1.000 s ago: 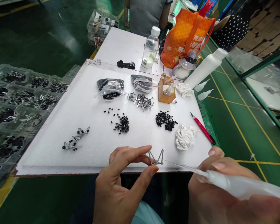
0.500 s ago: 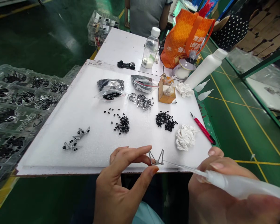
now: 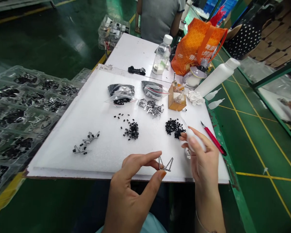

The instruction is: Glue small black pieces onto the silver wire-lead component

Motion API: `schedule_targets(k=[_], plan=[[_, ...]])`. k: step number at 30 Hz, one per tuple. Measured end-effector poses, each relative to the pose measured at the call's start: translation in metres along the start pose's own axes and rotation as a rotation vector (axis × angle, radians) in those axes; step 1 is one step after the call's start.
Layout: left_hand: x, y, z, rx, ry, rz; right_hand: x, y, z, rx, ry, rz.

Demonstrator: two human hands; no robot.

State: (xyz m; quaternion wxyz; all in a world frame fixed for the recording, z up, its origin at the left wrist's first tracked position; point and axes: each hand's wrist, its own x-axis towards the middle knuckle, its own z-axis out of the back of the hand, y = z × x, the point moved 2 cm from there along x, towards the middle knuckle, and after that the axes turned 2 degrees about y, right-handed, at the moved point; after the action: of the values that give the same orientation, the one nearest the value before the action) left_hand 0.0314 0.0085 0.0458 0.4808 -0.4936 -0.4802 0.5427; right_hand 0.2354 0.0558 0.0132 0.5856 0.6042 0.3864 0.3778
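Observation:
Between thumb and fingers, my left hand [image 3: 138,181] pinches a small bent metal bracket [image 3: 168,165] shaped like a W, above the table's front edge. My right hand [image 3: 203,152] grips a white squeeze bottle with a thin nozzle [image 3: 196,140], its tip pointing up and left over the table. Just left of that hand lies a pile of black square pieces [image 3: 173,126]. A second pile of the same pieces [image 3: 132,130] is farther left. Behind the right hand, a crumpled white tissue [image 3: 188,153] is mostly hidden.
A red craft knife [image 3: 213,139] lies at the right edge. Loose metal brackets [image 3: 152,107], two plastic bags [image 3: 121,92], a wooden box [image 3: 176,100] and a white bottle [image 3: 218,77] sit farther back. Brackets with black pieces [image 3: 86,142] lie at left, beside clear trays [image 3: 34,97].
My right hand has drawn the nozzle away from the bracket and moved forward and left with the bottle, now pointing upward. My left hand still holds the bracket. The view has shifted slightly.

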Motion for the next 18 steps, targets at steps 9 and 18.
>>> schedule_targets(k=[9,18], plan=[[-0.015,-0.002,-0.001,-0.311,-0.01,0.096,0.006,-0.003,-0.1,-0.674,0.756,0.073],[-0.019,-0.004,0.002,-0.472,0.05,0.274,0.0,-0.013,-0.125,-0.588,0.748,0.077]])
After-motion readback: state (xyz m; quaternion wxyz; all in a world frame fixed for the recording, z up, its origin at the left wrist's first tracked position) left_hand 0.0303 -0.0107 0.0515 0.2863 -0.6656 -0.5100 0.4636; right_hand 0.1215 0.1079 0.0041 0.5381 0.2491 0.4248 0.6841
